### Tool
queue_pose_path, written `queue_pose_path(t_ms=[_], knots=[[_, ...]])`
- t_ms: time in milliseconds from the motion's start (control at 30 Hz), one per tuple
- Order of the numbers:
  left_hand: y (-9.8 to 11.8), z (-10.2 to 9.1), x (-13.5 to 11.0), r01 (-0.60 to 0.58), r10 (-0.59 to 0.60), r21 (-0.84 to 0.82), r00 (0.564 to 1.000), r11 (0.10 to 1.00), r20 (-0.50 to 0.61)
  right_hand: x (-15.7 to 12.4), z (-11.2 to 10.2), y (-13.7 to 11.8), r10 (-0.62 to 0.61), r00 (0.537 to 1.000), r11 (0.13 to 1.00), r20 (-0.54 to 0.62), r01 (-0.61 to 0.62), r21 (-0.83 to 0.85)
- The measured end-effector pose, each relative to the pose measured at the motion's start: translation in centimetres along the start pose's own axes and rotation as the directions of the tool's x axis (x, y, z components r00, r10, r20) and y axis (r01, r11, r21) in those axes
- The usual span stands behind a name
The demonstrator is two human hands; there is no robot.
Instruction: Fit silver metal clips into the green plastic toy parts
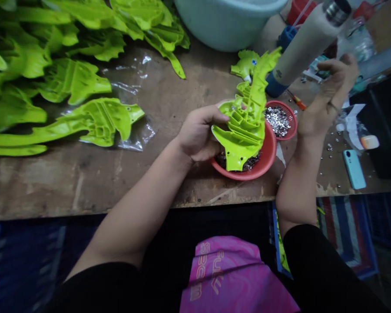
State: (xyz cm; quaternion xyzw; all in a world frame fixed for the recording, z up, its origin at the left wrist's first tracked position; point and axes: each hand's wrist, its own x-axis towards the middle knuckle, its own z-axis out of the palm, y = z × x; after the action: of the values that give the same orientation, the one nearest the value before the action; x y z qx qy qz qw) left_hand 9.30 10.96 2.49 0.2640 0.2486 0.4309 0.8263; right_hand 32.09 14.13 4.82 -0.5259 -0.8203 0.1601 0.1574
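My left hand (200, 134) grips a lime-green moulded plastic shell part (247, 117), holding it tilted over a red bowl (270, 152) with small dark and metal pieces in it. My right hand (329, 98) is raised to the right, its fingers curled near the lower end of a white cylindrical tool (308, 43) with a blue tip that hangs down from the upper right. I cannot see what the fingers hold. A smaller red bowl (282, 119) of shiny screws sits just behind the larger one.
A heap of lime-green shell parts (52, 69) and clear plastic wrap cover the left of the worn wooden table (84, 174). A pale blue basin (228, 21) stands at the back. A light-blue phone (354, 168), loose screws and bottles lie at the right.
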Motion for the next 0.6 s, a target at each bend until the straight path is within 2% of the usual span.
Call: queue_pose_path(t_ms=[100,200,267,333,367,433,500,533,600], knots=[[-0.1,0.3,0.1,-0.093,0.094,0.026,0.992,0.995,-0.085,0.8,-0.5,1.7,0.071,0.997,0.997,-0.022,-0.072,-0.023],[0.0,0.0,0.3,-0.147,0.164,0.128,0.977,0.981,-0.135,0.8,-0.8,3.3,0.191,0.980,0.981,-0.061,-0.193,-0.035],[0.0,-0.6,0.6,-0.157,0.181,0.181,0.976,0.971,-0.124,0.2,-0.9,3.7,0.294,0.946,0.954,-0.138,-0.299,-0.021],[0.0,-1.4,1.0,-0.151,0.168,0.194,0.983,0.969,-0.077,-0.5,-0.9,3.0,0.315,0.937,0.948,-0.150,-0.318,0.000],[0.0,-1.8,1.2,-0.163,0.178,0.184,0.982,0.969,-0.066,-0.8,-0.8,2.3,0.281,0.955,0.959,-0.089,-0.282,0.003],[0.1,-2.6,1.6,-0.234,0.253,0.154,0.959,0.960,-0.123,-1.1,-0.4,0.5,0.174,0.977,0.984,0.126,-0.168,-0.053],[0.5,-3.2,1.8,-0.325,0.348,0.133,0.907,0.936,-0.237,-1.2,0.5,-1.2,0.143,0.949,0.975,0.281,-0.087,-0.202],[0.7,-3.5,1.9,-0.358,0.379,0.124,0.884,0.925,-0.274,-1.2,1.0,-1.9,0.155,0.941,0.955,0.302,-0.064,-0.289],[1.0,-4.0,2.0,-0.386,0.400,0.107,0.882,0.916,-0.249,-1.1,2.0,-3.0,0.173,0.942,0.913,0.289,-0.043,-0.406]])
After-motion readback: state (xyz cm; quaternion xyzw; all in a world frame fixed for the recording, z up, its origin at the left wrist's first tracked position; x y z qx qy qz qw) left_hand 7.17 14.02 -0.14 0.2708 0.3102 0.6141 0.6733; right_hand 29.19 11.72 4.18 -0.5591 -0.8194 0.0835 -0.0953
